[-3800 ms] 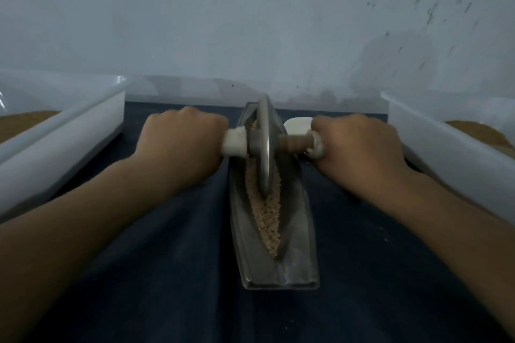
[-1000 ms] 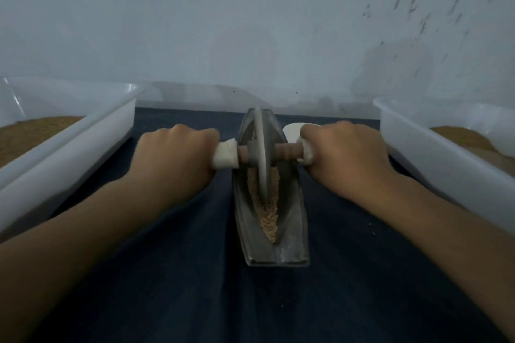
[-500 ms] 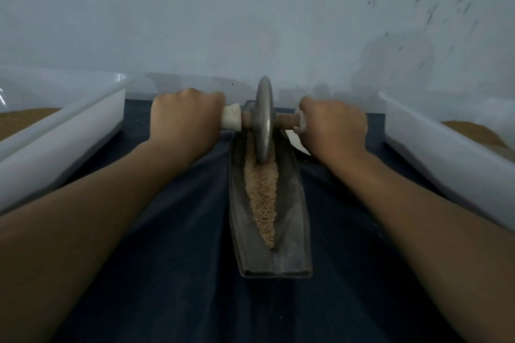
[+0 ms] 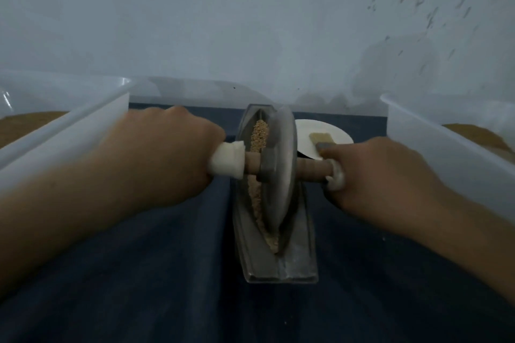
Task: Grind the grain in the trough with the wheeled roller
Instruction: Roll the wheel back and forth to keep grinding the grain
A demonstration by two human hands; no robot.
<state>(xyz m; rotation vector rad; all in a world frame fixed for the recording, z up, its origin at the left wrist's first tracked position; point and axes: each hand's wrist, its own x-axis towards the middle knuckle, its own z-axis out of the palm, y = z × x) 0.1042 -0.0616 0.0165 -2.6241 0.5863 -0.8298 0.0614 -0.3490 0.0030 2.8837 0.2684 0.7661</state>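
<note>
A long grey metal trough lies lengthwise on the dark blue cloth, with tan grain along its groove. The wheeled roller, a grey metal disc on a wooden axle, stands in the groove near the trough's middle, tilted a little. My left hand grips the white-wrapped left handle. My right hand grips the right handle. The disc hides part of the grain; more shows beyond it and at the near tip.
A white plastic tub with brown grain stands at the left, and another white tub at the right. A white plate with a small brush lies behind the right hand. A pale wall rises just beyond the trough.
The roller has come back from the trough's far end to about its middle, both hands drawn toward me with it. The plate with the brush now shows behind my right hand.
</note>
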